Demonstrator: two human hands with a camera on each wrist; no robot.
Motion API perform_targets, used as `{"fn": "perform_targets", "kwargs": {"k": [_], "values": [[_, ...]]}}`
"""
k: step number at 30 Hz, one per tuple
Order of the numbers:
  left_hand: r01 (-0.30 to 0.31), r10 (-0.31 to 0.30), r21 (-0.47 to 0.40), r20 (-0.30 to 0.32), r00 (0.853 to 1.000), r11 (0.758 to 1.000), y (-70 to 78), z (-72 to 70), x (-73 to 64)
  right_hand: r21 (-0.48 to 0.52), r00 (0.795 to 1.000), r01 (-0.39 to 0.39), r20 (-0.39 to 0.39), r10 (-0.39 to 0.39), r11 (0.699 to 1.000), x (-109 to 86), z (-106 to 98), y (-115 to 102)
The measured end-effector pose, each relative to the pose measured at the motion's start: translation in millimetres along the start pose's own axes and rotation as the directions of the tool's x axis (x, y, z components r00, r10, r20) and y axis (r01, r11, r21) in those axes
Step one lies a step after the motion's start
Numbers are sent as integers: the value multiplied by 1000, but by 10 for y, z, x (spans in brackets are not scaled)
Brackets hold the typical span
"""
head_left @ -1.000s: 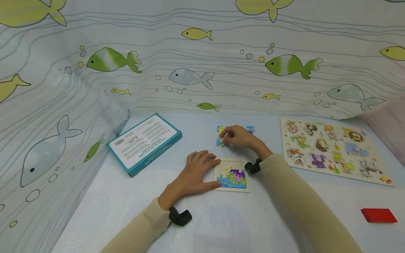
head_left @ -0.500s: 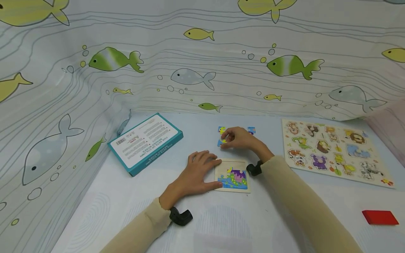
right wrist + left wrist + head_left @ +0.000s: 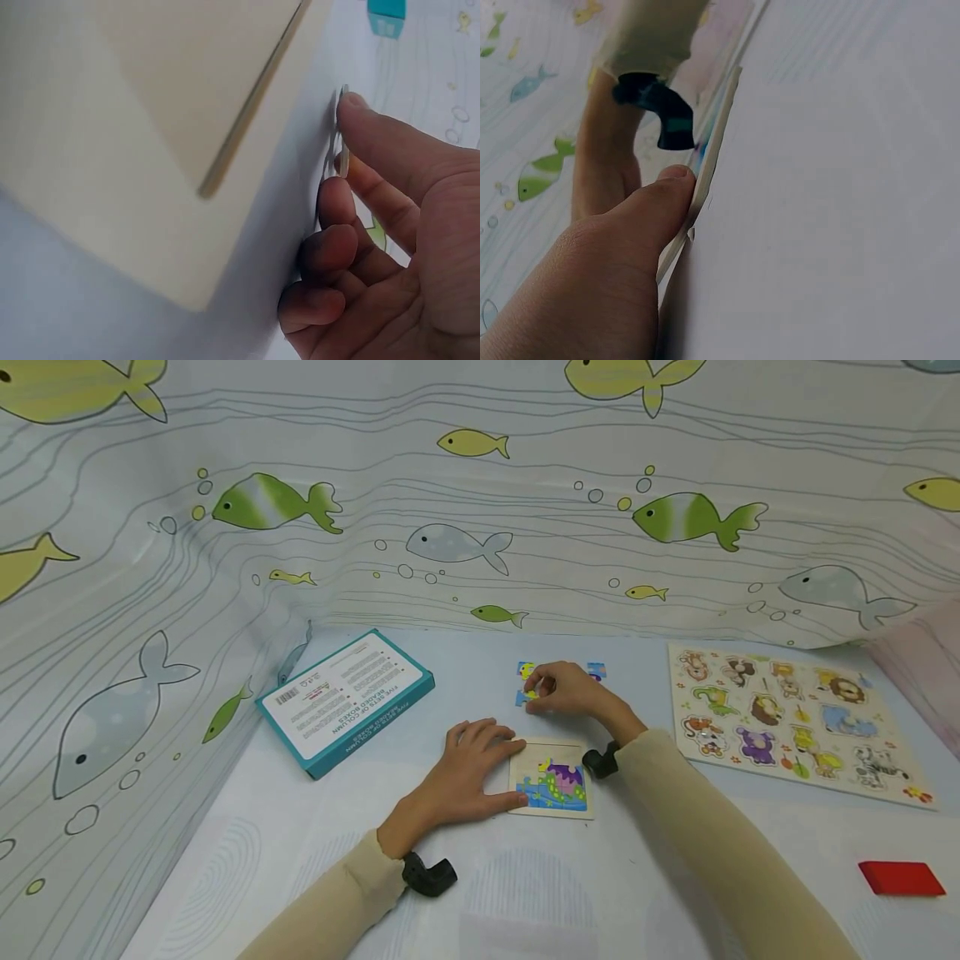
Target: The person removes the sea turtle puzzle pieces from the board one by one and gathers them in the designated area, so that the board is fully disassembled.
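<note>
My left hand [image 3: 467, 777] lies spread at the left side of a small square wooden puzzle tray [image 3: 549, 750], its thumb and index fingertip at the frame. In the left wrist view the thumb rests on the tray's edge [image 3: 714, 154]. The tray holds a partly filled jigsaw [image 3: 557, 787] in blue, purple and green; its upper part is bare wood. Beyond the tray, my right hand [image 3: 567, 687] pinches a thin jigsaw piece [image 3: 345, 159] between thumb and index finger, its other fingers curled close to the table. Loose blue-and-yellow pieces [image 3: 525, 669] lie around that hand, partly hidden by it.
Another loose piece [image 3: 596, 670] lies behind the right hand. A teal-and-white box [image 3: 345, 702] sits at the back left. An animal peg puzzle board [image 3: 795, 722] lies on the right, with a red block [image 3: 902, 877] nearer the front. A fish-patterned curtain [image 3: 360, 485] bounds the back.
The head view has shifted very slightly. Both hands stay almost in place, the right thumb and index finger still at the loose pieces.
</note>
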State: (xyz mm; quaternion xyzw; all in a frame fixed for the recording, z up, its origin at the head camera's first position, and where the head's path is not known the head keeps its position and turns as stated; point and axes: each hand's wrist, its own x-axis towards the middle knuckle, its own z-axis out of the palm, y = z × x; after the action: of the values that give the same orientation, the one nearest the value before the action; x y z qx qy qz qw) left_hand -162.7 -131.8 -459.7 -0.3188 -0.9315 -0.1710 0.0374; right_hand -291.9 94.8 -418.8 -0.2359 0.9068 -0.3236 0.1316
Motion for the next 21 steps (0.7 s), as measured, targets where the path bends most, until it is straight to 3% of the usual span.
{"fn": "perform_targets", "kwargs": {"k": [21], "values": [[3, -3, 9, 0, 1000, 1000, -4, 9, 3, 2, 1000, -25, -5, 25, 1000, 26, 19, -22]]}}
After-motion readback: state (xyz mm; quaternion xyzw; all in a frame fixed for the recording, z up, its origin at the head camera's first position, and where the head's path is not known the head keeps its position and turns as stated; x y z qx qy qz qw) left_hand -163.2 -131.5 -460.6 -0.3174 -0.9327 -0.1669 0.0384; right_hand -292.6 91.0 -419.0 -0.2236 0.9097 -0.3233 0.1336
